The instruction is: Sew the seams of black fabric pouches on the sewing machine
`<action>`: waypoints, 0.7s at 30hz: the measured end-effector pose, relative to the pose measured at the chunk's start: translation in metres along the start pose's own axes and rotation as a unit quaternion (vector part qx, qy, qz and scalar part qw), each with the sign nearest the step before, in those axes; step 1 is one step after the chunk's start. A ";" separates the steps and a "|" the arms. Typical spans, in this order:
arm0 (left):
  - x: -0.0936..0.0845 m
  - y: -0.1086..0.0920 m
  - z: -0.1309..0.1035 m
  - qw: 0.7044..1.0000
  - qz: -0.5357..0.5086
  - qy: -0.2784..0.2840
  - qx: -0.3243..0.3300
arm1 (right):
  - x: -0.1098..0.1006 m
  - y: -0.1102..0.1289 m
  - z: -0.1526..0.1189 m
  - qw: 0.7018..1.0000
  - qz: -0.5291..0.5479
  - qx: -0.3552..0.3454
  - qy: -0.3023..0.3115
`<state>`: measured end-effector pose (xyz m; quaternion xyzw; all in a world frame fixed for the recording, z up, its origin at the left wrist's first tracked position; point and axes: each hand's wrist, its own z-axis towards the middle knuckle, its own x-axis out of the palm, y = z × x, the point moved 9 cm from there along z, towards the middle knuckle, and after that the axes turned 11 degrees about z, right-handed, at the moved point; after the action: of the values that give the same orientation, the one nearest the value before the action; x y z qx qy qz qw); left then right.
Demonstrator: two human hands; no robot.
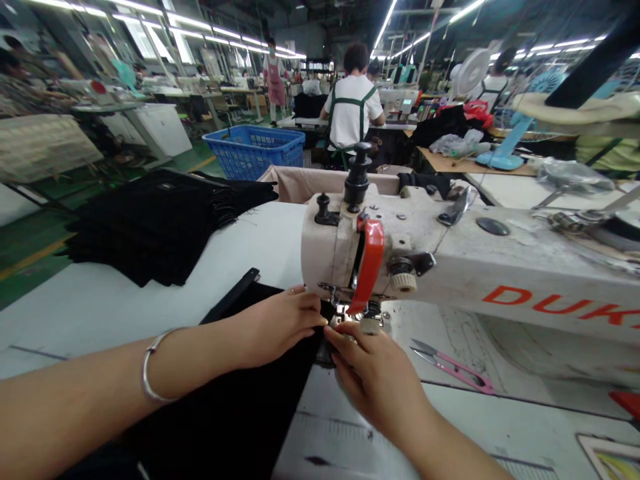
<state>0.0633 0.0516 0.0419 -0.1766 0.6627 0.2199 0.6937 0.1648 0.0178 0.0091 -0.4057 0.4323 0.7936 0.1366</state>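
Black fabric [245, 413] could skew or pucker, I judge, if I tug unevenly, and fingertips straying too far forward might get caught. It lies on the counter [260, 240], under my left hand [286, 321], its right edge reaching my right hand [380, 370]. Both meet near the sewing machine [450, 260], fingertips nearly touching; whether either pinches or merely presses the fabric, I cannot tell.

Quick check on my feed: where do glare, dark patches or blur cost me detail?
Head view: a small bright glare under the sewing machine, by the left hand and right hand; head view: the black cloth so dark its folds mostly vanish; head view: the far-left background smeared; head view: the ceiling lights blown out white.
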 end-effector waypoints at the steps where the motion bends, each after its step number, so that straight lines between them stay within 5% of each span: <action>1: 0.000 0.000 -0.001 1.000 -0.010 -0.008 0.000 | 0.000 0.000 0.000 1.000 0.001 -0.002 -0.001; 11: 0.014 -0.031 -0.016 0.997 0.012 -0.042 -0.061 | -0.007 0.006 -0.006 0.999 0.025 -0.027 -0.033; 18: 0.016 -0.003 -0.002 0.997 -0.023 -0.031 -0.061 | -0.004 0.003 -0.001 1.000 -0.010 -0.015 -0.024; 21: 0.004 -0.010 -0.011 0.998 -0.012 -0.009 -0.055 | -0.010 0.008 -0.003 1.000 0.001 0.000 -0.026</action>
<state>0.0601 0.0375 0.0371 -0.2205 0.6413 0.2492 0.6914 0.1689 0.0121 0.0205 -0.3846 0.4294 0.8038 0.1470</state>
